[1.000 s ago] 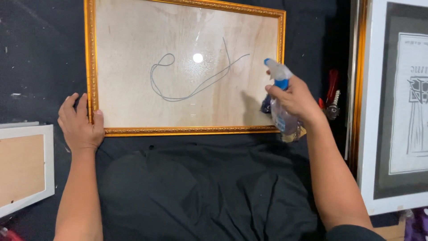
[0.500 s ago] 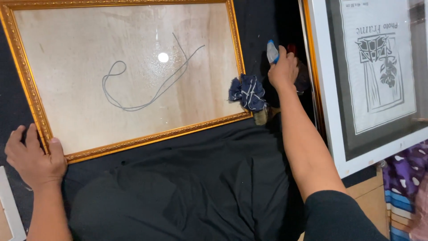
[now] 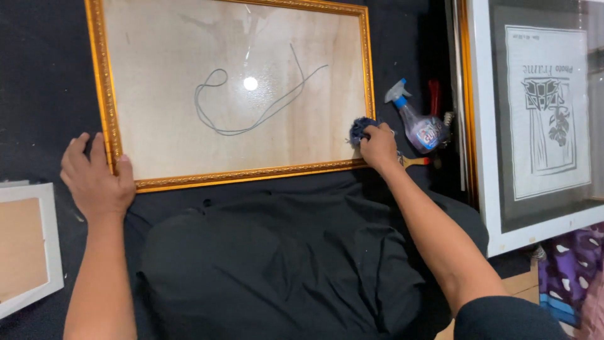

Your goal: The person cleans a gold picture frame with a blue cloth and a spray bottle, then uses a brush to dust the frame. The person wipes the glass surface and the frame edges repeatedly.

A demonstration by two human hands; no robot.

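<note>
A gold picture frame [image 3: 242,177] lies flat on black cloth, its glass over a pale wood backing with a loose grey cord [image 3: 251,104] behind it. My left hand [image 3: 95,181] grips the frame's lower left corner. My right hand [image 3: 378,147] is closed on a dark blue rag [image 3: 360,128], pressed on the glass at the lower right corner. A clear spray bottle [image 3: 418,123] with a blue and white nozzle lies on its side just right of the frame, apart from my hand.
A large white-bordered framed print [image 3: 544,119] stands along the right. A small white frame [image 3: 28,249] lies at the lower left. Red-handled tools [image 3: 433,97] sit beside the bottle. Black cloth [image 3: 277,264] covers the work surface.
My right hand held the spray bottle a second ago, then set it down right of the frame. It now holds the blue rag against the glass. The left hand stayed on the frame.
</note>
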